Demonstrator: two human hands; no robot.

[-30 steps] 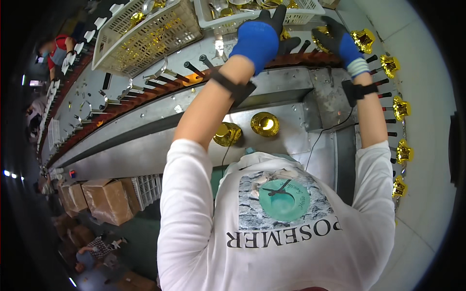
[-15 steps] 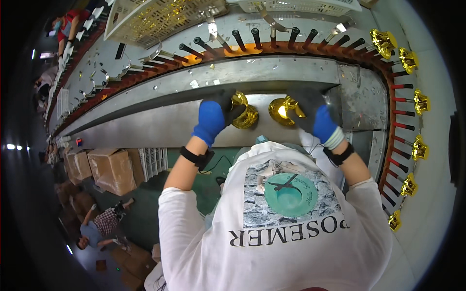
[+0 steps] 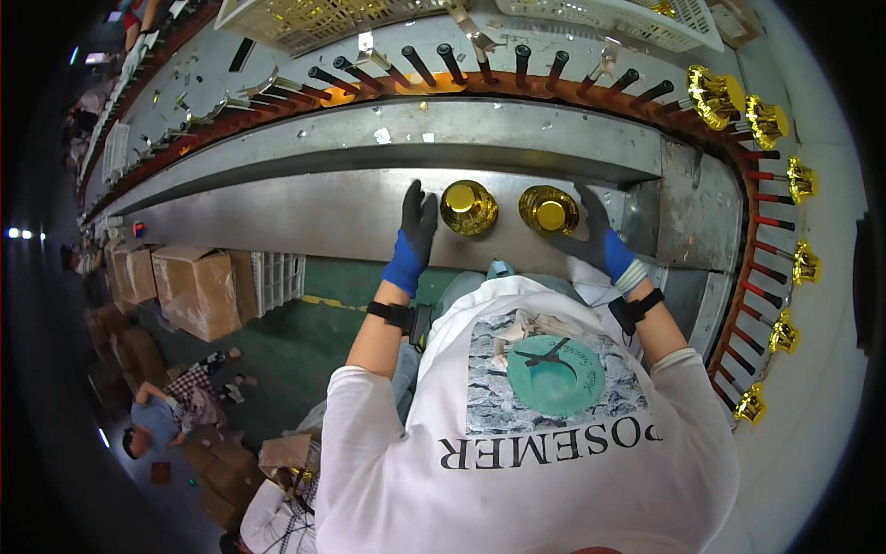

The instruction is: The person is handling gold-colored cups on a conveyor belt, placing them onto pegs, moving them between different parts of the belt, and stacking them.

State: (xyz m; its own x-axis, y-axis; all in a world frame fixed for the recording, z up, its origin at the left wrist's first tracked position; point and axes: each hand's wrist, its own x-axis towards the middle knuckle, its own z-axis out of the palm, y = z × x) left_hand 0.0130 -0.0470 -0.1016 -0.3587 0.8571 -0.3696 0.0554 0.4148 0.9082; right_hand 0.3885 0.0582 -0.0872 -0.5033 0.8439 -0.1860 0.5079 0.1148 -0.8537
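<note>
**A:** In the head view, what are the hands near?

**B:** Two shiny gold cups (image 3: 469, 207) sit side by side on the grey metal surface (image 3: 305, 217). The left hand (image 3: 414, 231) is just to the left of the left cup (image 3: 469, 207). Its fingers are spread flat and it holds nothing. I can't tell if it touches the cup.

**A:** And the other one?

**B:** The right hand (image 3: 595, 235) is just to the right of the right cup (image 3: 549, 210). It looks open too, with its fingers lying by the cup's edge. It does not grip it.

**A:** How would the cups feel?

**B:** I think they are light and hard, like thin shiny plastic or metal. They look smooth, so they could slip, and they may scratch or dent. The gloves should help. I would take each one by its round side, fingers around the rim.

**A:** What is behind the cups?

**B:** A curved orange rail with black pegs (image 3: 517, 69). To the right of the cups, more gold pieces (image 3: 768, 121) sit on the pegs. Far behind are white baskets (image 3: 609, 17).

**A:** What can't you see well?

**B:** The baskets are cut off at the top. The person's own shirt (image 3: 535, 443) hides what is below the cups. The cup bottoms are hidden, and the edges of the picture bend a lot.
</note>
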